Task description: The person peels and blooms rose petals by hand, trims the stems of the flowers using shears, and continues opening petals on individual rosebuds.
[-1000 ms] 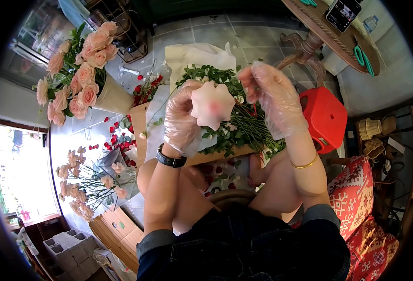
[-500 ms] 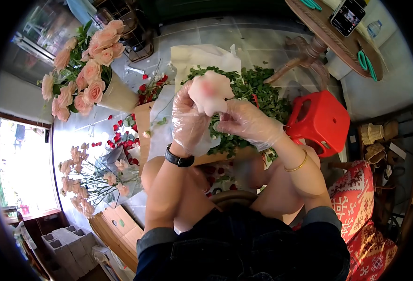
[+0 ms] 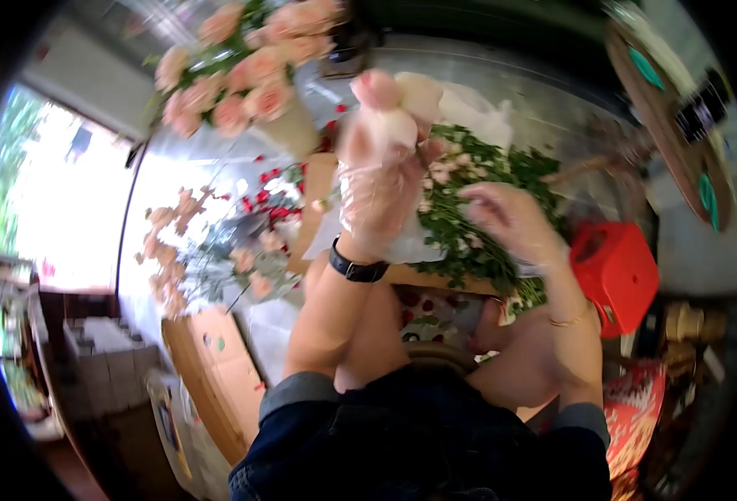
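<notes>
My left hand (image 3: 378,192), in a clear plastic glove with a black watch at the wrist, is closed around a few pale pink and white rose heads (image 3: 395,104); motion blurs them. My right hand (image 3: 509,219), also gloved, is off to the right of the roses and touches none of them. Its fingers are curled and blurred, and I cannot make out whether they hold anything. Beneath both hands lies a pile of green leafy stems (image 3: 477,242) with small pale blooms, on paper and cardboard.
Pink roses (image 3: 264,71) stand in a pale bucket (image 3: 291,132) at the upper left. Peach flowers (image 3: 168,250) and red petals (image 3: 264,196) lie left. A red stool (image 3: 615,275) is at the right, below a wooden table (image 3: 665,117). Cardboard (image 3: 218,367) leans lower left.
The view has swung left. My right hand has come away from the flower and moved right. Where one white wavy-edged bloom showed, several pale rose heads now show in my left hand.
</notes>
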`<state>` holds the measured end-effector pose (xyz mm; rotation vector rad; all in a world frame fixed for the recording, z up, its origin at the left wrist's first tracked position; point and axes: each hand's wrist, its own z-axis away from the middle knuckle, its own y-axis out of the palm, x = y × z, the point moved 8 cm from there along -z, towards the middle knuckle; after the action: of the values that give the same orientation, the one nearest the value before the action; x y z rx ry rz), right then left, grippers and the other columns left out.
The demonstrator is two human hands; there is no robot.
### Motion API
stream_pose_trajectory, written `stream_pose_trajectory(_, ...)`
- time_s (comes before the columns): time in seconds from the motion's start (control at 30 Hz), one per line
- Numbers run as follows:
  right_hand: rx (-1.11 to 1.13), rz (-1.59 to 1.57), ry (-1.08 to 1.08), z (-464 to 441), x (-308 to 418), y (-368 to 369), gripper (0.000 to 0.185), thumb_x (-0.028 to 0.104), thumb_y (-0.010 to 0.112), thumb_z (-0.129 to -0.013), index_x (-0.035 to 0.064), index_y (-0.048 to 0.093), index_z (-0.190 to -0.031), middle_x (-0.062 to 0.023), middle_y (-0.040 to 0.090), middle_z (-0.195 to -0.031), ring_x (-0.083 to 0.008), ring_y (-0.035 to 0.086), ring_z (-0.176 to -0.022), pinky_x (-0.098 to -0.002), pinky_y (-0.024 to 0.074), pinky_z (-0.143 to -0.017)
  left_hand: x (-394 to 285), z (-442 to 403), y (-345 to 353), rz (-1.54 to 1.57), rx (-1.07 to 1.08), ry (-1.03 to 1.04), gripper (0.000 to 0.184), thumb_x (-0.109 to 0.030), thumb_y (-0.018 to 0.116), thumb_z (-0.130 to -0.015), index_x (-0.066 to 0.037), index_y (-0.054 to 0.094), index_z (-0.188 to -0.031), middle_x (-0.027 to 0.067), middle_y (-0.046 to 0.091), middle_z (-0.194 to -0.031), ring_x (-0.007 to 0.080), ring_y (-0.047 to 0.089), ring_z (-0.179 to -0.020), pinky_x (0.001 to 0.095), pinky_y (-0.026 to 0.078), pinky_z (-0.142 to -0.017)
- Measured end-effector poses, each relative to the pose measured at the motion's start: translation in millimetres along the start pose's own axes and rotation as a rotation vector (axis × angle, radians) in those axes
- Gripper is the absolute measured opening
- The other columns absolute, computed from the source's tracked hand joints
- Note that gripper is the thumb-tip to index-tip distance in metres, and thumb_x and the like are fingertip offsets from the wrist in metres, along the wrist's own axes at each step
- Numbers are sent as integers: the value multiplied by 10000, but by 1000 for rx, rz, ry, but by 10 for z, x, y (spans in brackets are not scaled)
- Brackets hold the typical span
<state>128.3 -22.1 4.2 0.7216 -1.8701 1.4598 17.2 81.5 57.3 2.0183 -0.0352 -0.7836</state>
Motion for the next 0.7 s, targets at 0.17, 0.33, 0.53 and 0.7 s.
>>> stream_pose_trajectory(0.17,-11,-9,44,41,-64,-210,191,137,548,-845,50,576,-1013,-66,590,-786,-136,564,-701,-250,448,-655,-1312,53,-51,175,-45,242,194,-254,470,-907,-98,543,-995,19,512,-833,107,415,-663,179,363,-508)
stream_pose_trajectory(0.33,-58,-128,77,36,-100,-322,182,109,518,-858,26,574,-1010,-12,533,-732,-82,468,-653,-222,410,-634,-2904,578,88,55,13,542,84,-128,494,-872,-90,547,-925,56,590,-785,125,533,-660,194,400,-474)
stream_pose_trajectory(0.53,-12,-203,100,10,-78,-230,168,77,503,-860,4,564,-998,7,499,-736,-71,443,-661,-209,399,-631,-4305,1174,-48,-239,-57,912,101,-142,632,-778,-106,538,-774,-6,501,-641,99,514,-647,206,360,-474)
stream_pose_trajectory(0.7,46,-244,107,8,-84,-115,163,63,501,-858,-9,557,-993,10,493,-739,-66,440,-660,-201,395,-622,-4343,1400,-181,-333,-152,997,141,-106,654,-773,-89,514,-783,-11,488,-691,113,514,-669,206,351,-509)
